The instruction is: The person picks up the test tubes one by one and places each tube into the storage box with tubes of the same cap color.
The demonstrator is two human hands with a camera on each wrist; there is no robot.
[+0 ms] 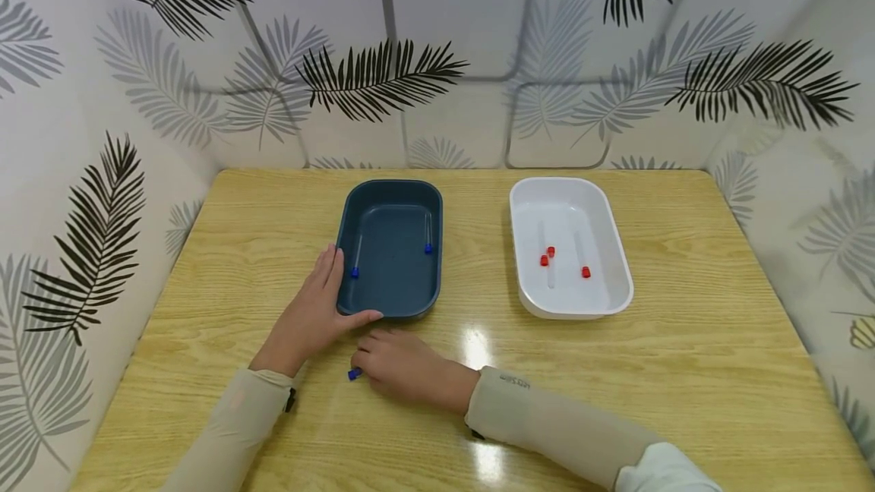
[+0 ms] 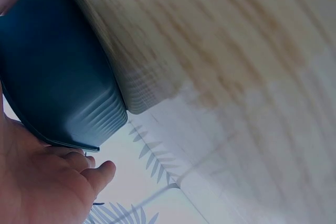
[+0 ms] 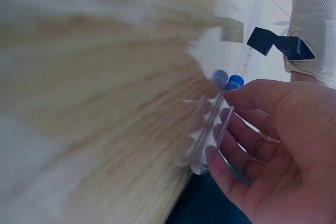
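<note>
A dark blue tray (image 1: 391,264) sits left of centre on the table, holding two clear test tubes with blue caps (image 1: 428,247). My left hand (image 1: 307,329) spans its near left corner, fingers lying straight along the left side and thumb against the front rim. In the left wrist view the fingers touch the wall of the tray (image 2: 58,72). Just in front of the tray, my right hand (image 1: 403,363) pinches a clear test tube (image 3: 211,135) between thumb and fingers close to the tabletop. Its blue cap (image 1: 354,374) pokes out on the left.
To the right stands a white tray (image 1: 563,222) with three red-capped clear tubes (image 1: 585,272) inside. Both trays rest on a wood-grain table (image 1: 683,370). Behind it and at its sides hangs leaf-patterned cloth (image 1: 465,127).
</note>
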